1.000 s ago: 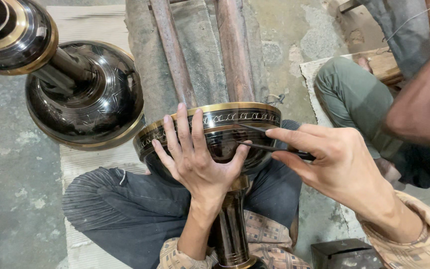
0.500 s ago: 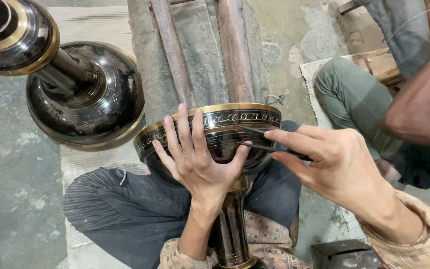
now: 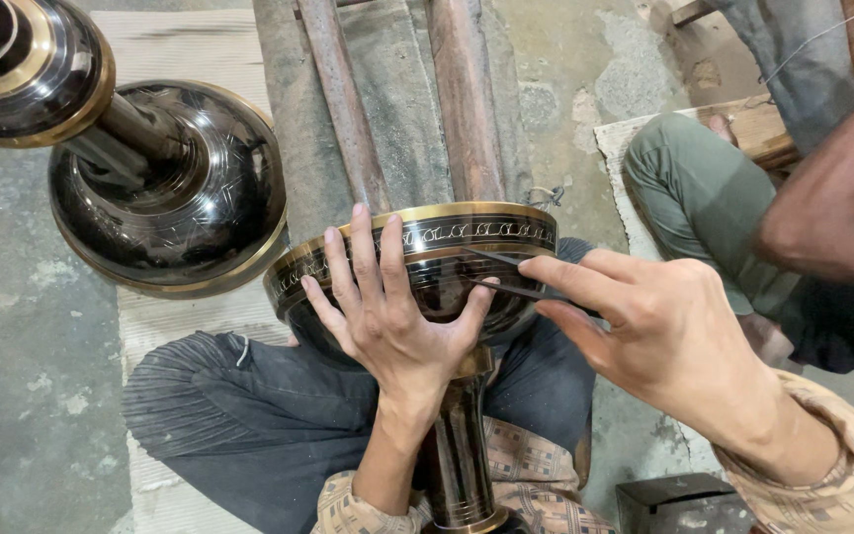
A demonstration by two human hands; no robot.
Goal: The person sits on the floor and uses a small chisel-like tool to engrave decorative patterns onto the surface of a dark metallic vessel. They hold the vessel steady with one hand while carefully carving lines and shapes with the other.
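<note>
Unmoved, left hand [image 3: 387,316] steadies glossy dark vase [image 3: 427,267]; right hand [image 3: 654,336] pinches thin graver [image 3: 506,287].

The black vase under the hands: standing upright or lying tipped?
Tipped. The black vase lies across the lap, bowl away from the wearer, stem toward them; the left hand is spread flat on it.

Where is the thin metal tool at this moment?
In the head view, the thin metal tool is right of centre, pinched in the right hand, its tip on the dark bowl beside the left hand.
</note>
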